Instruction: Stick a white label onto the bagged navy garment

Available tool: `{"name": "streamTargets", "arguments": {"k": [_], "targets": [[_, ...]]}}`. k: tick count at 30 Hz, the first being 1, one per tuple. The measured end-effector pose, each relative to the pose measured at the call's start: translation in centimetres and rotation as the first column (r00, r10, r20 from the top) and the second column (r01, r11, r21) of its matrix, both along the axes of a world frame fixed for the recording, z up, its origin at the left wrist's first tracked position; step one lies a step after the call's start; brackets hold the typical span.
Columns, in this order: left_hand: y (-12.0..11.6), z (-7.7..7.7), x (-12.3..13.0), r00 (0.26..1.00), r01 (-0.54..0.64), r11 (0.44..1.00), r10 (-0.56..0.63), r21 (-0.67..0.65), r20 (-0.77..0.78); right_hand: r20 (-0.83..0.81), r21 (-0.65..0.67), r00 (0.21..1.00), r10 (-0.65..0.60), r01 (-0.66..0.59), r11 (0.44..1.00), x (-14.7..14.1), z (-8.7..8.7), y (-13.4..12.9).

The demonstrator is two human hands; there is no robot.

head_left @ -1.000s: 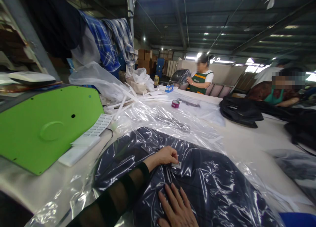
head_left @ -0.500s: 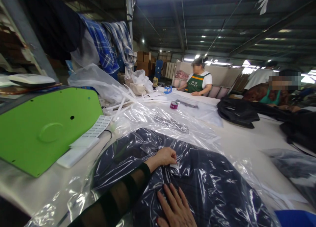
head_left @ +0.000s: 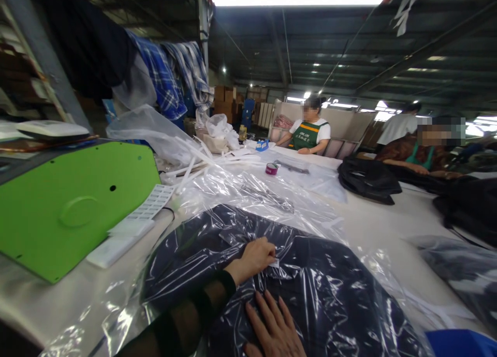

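Note:
A dark folded garment [head_left: 326,289] lies on the table inside a clear plastic bag [head_left: 116,321], its film wrinkled and shiny. My left hand [head_left: 254,258] reaches in from the lower left, fingers curled closed at a small white label [head_left: 275,263] on the bag's upper middle. Most of the label is hidden under those fingers; only its lower edge shows. Just below, my right hand [head_left: 275,328] lies flat on the plastic with its fingers spread, holding nothing.
A green-sided machine [head_left: 77,207] stands at left, with a sheet of printed labels [head_left: 149,207] beside it. Beyond the bag are more clear plastic [head_left: 209,191], a tape roll [head_left: 272,168] and black garments [head_left: 367,181]. Co-workers [head_left: 310,132] stand across the table.
My left hand has shifted slightly down over the white label, covering more of it. The right hand stays flat on the bag. The camera has tilted up a little.

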State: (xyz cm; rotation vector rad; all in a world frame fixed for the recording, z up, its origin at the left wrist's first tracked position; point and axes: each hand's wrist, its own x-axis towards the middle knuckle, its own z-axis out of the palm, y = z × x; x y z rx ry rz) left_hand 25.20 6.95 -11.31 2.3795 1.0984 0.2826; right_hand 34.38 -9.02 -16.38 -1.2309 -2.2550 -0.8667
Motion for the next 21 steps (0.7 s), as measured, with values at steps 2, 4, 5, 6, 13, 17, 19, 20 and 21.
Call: {"name": "streamTargets", "arguments": {"k": [2, 4, 5, 6, 13, 17, 19, 20, 21], "targets": [[-0.3, -0.1, -0.1, 1.000, 0.005, 0.999, -0.004, 0.034, -0.014, 0.021, 0.007, 1.000, 0.010, -0.010, 1.000, 0.1, -0.1, 0.1], [-0.6, -0.2, -0.1, 1.000, 0.008, 0.998, -0.006, 0.070, -0.026, 0.041, 0.023, 0.999, 0.015, -0.016, 1.000, 0.2, 0.0, 0.2], [-0.7, -0.2, -0.2, 1.000, 0.004, 0.996, -0.002, 0.090, -0.031, 0.045, 0.038, 0.999, 0.018, -0.020, 0.999, 0.2, 0.0, 0.3], [-0.8, -0.3, -0.2, 0.999, -0.001, 0.994, 0.005, 0.112, -0.034, 0.042, 0.056, 0.999, 0.020, -0.022, 0.998, 0.2, 0.1, 0.4], [-2.0, -0.5, -0.4, 0.966, 0.255, 0.937, -0.237, 0.238, -0.102, 0.094, 0.188, 0.995, 0.022, -0.039, 0.981, 0.5, -0.9, 1.1], [-3.6, -0.7, -0.7, 0.954, 0.291, 0.927, -0.262, 0.236, -0.144, 0.043, 0.200, 0.999, -0.023, 0.014, 0.980, 0.9, -3.2, 1.4], [-4.5, -0.7, -1.1, 0.962, 0.266, 0.932, -0.239, 0.245, -0.135, -0.030, 0.250, 0.999, -0.015, 0.022, 0.968, 0.8, -4.0, 1.7], [-4.9, -0.7, -1.4, 0.963, 0.262, 0.933, -0.237, 0.248, -0.126, -0.029, 0.269, 1.000, 0.005, 0.003, 0.963, 0.7, -4.3, 1.8], [-5.2, -0.6, -1.7, 0.963, 0.264, 0.933, -0.243, 0.243, -0.115, -0.012, 0.283, 1.000, 0.029, -0.025, 0.959, 0.4, -4.6, 2.0]]}}
